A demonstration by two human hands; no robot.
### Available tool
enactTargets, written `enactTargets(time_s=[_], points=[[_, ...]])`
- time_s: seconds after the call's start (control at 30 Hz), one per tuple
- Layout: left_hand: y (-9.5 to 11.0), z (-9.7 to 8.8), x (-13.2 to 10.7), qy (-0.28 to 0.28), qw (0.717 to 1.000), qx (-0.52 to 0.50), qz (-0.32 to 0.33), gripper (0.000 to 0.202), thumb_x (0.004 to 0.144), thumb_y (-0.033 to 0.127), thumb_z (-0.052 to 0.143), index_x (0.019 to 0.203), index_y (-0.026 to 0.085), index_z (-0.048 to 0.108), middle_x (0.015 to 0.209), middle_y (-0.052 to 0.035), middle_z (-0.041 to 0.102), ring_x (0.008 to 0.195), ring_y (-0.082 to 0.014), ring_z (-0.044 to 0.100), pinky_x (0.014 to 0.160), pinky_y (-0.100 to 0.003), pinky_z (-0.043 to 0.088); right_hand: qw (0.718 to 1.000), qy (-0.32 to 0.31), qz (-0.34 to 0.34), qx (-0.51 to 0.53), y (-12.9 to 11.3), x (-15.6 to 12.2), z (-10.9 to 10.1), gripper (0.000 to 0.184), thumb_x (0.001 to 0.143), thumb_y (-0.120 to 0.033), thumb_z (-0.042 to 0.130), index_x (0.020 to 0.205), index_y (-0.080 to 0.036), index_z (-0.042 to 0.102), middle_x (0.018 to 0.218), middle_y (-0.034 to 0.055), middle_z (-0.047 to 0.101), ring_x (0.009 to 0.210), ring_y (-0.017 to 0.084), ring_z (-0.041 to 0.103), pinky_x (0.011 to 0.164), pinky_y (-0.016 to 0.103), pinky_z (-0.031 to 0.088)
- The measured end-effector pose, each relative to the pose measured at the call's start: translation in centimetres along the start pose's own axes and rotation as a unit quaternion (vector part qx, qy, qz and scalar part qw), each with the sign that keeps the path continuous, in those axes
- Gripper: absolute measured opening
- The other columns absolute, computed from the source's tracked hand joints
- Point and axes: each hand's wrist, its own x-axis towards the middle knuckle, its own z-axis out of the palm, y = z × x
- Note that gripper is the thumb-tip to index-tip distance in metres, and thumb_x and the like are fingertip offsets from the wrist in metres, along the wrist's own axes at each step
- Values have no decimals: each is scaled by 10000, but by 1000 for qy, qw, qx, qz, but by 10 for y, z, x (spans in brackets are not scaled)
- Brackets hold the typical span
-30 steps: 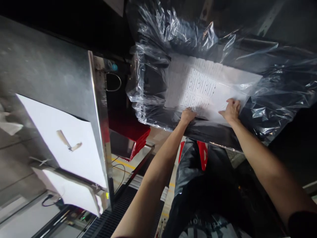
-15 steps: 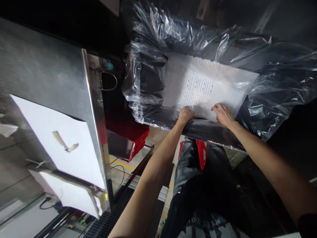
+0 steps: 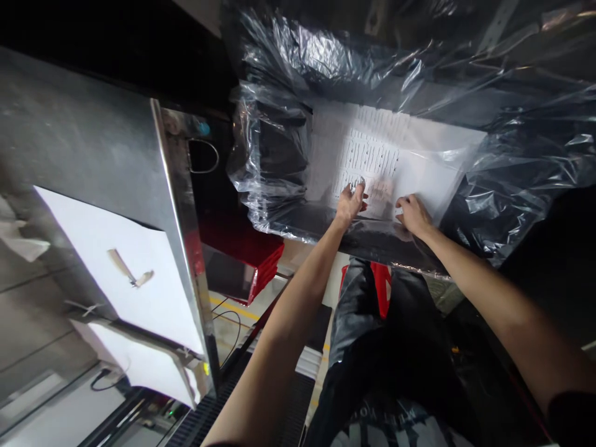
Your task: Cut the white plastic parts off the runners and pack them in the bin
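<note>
A white sheet (image 3: 431, 158) lies inside the clear plastic lining (image 3: 321, 46) of a dark box. Rows of small dark wavy shapes (image 3: 372, 155) run across its middle; I cannot tell whether they are printed or loose pieces. My left hand (image 3: 350, 203) is over the sheet's near edge, its fingers curled around small shiny pieces (image 3: 357, 183) too small to name. To its right, my right hand (image 3: 414, 215) rests at the near edge with thumb and fingertips drawn together. Whatever may be between those fingertips cannot be made out.
On the left stands a grey metal panel (image 3: 102, 155) bearing a white sheet (image 3: 170, 298) with a tan-handled object (image 3: 123, 268) on it. Red-edged stacked items (image 3: 258, 276) sit below, between panel and box. A cable (image 3: 239, 329) hangs near the yellow-lined floor.
My left hand has turned and lifted its fingers, and shiny pieces now show in them. My right hand has shifted slightly left. The view has moved a little.
</note>
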Motion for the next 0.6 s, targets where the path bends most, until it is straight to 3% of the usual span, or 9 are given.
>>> enactTargets(time_s=[0.2,0.37,0.47,0.6], points=[[15,0,-8,-40,993,-114,-2,372,1110,414,405,1277,132,580,1191,-152,752,942,-208,754,838,-314,598,999,4,8,32,0,7,12,223,844,-179,736,1063,-208,711,1177,126,594,1123,294,601,1009,416,533],[18,-3,-7,-78,964,-254,-25,349,1076,360,519,1309,111,594,1272,-172,740,1126,-265,748,950,-364,597,998,-9,-6,61,-12,10,21,258,821,-127,697,1069,-195,720,1138,108,649,1039,249,635,997,376,539],[16,-5,-6,-106,954,-278,-30,349,1055,361,559,1303,122,619,1290,-162,745,1170,-274,742,983,-373,590,997,-9,-3,75,-16,12,21,264,827,-100,661,1071,-190,713,1126,104,659,1008,233,643,990,361,542],[11,-5,-5,-132,955,-264,-25,354,1007,402,645,1228,126,668,1297,-173,747,1159,-296,750,1004,-413,580,996,17,40,79,-16,11,18,220,849,-123,655,1058,-179,699,1200,159,643,1126,298,617,1042,454,531]])
